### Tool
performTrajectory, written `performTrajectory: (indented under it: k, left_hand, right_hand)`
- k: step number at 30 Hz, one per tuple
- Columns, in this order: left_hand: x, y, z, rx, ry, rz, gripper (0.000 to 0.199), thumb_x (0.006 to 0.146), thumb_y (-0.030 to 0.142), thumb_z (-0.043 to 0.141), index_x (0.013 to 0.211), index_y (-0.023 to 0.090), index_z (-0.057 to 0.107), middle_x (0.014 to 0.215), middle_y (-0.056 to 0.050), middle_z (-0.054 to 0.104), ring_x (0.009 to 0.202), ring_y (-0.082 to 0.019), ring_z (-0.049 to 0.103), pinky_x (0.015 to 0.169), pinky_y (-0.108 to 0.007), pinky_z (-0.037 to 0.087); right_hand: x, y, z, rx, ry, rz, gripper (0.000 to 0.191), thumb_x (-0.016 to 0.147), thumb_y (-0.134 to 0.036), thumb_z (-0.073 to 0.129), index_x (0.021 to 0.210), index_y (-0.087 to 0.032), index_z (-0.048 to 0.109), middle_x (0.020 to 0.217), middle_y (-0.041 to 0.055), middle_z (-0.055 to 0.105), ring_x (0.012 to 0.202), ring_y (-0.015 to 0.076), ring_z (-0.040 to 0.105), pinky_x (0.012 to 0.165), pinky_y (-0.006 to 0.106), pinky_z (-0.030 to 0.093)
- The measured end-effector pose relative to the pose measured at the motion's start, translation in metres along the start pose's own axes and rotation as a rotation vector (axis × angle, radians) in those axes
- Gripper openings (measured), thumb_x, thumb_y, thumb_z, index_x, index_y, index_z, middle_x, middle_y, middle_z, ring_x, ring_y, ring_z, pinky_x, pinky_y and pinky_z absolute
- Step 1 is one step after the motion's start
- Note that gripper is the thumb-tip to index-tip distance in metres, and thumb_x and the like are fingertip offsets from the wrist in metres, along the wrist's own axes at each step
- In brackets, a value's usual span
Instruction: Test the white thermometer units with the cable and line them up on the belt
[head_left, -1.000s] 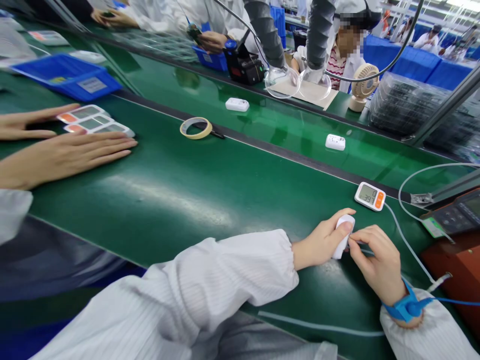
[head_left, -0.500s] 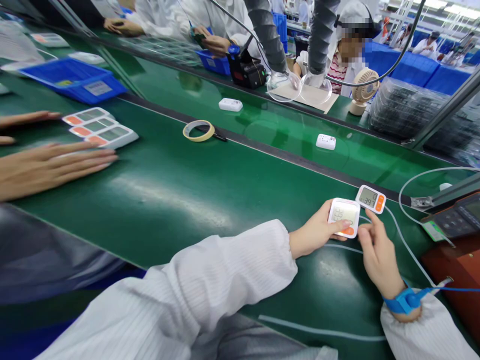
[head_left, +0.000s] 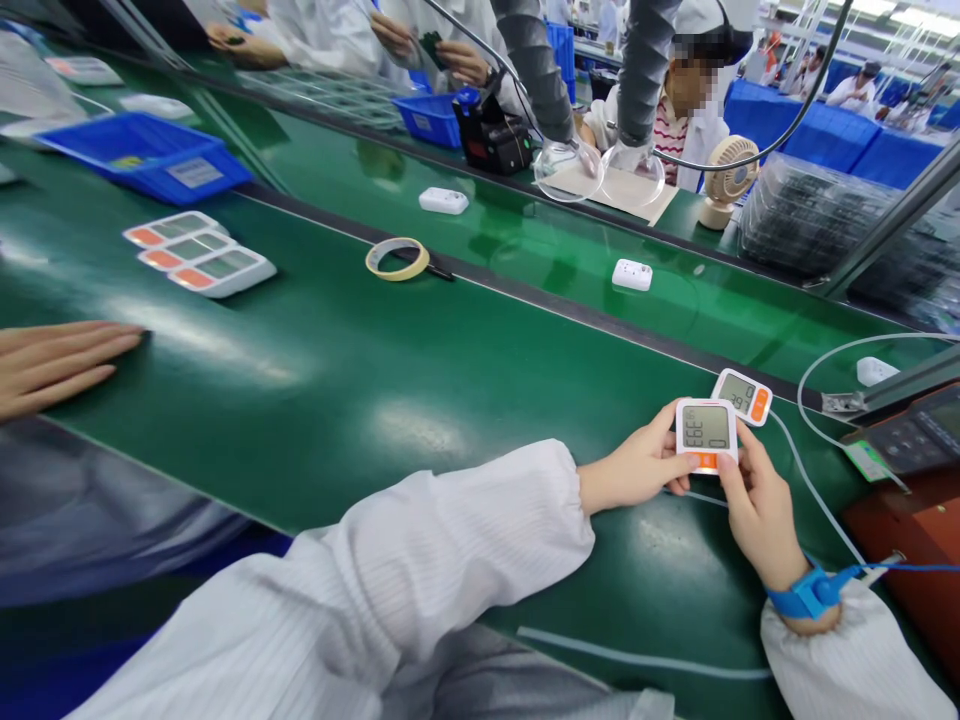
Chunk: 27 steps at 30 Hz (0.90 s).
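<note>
Currently, in the head view, both hands hold one white unit upright just above the green worktop. The left hand clamps its left edge; the right hand closes on its lower right corner, thumb by the orange strip. The display faces the camera and shows digits. A thin tube runs along the worktop beside the hands.

Risk: the grip sits on edges only, so the unit could slip and strike the second unit, which lies touching or just behind it. A pull on the tube could drag that second unit. The blue wrist strap and its cord could snag on the orange box at right.

Surroundings: a tape roll and three flat units lie well apart at left, near a co-worker's hand. Two white shells rest on the far belt. A small fan and a blue tray stand beyond. Nothing lies between the hands and the body.
</note>
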<state>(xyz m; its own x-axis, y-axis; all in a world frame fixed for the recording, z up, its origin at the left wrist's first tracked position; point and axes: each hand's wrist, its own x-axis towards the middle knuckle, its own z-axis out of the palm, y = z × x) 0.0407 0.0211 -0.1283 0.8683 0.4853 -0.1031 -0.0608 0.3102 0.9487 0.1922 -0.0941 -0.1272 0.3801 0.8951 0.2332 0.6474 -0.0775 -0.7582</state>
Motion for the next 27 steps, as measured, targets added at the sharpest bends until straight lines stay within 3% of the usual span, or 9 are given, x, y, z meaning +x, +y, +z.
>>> performTrajectory:
  k: [10,16,23,27]
  left_hand:
    - [0.004,-0.010,0.001,-0.050,0.020,0.022,0.073,0.083,0.025,0.071,0.143,0.022,0.031,0.085,-0.001,0.062,0.058,-0.009,0.058,0.059,-0.025,0.051]
    - [0.007,-0.016,0.004,-0.039,0.005,-0.037,0.075,0.083,0.013,0.068,0.145,0.024,0.027,0.087,0.001,0.059,0.060,-0.007,0.061,0.061,-0.024,0.054]
    - [0.012,-0.023,0.003,-0.071,0.000,-0.027,0.077,0.081,0.012,0.072,0.143,0.022,0.028,0.084,0.004,0.056,0.059,-0.007,0.061,0.058,-0.024,0.055]
    - [0.012,-0.024,0.002,-0.081,-0.007,-0.024,0.077,0.080,0.011,0.073,0.143,0.021,0.029,0.084,0.004,0.056,0.058,-0.007,0.061,0.057,-0.022,0.055]
  right_hand:
    - [-0.001,-0.001,0.002,-0.088,-0.010,0.027,0.059,0.092,-0.052,0.053,0.140,-0.018,0.048,0.083,0.0026,0.068,0.061,0.0166,0.059,0.059,0.026,0.051]
    - [-0.005,0.019,-0.003,-0.202,0.008,0.153,0.079,0.078,-0.075,0.053,0.137,-0.022,0.053,0.079,0.0037,0.069,0.047,0.0186,0.059,0.042,0.027,0.044]
    - [-0.004,0.028,-0.004,-0.255,-0.028,0.229,0.087,0.073,-0.083,0.052,0.140,-0.028,0.051,0.085,0.0042,0.071,0.055,0.0226,0.064,0.049,0.032,0.049]
    - [-0.002,0.031,-0.004,-0.250,-0.021,0.244,0.092,0.071,-0.084,0.053,0.141,-0.025,0.051,0.084,0.0055,0.071,0.049,0.0211,0.061,0.048,0.032,0.048]
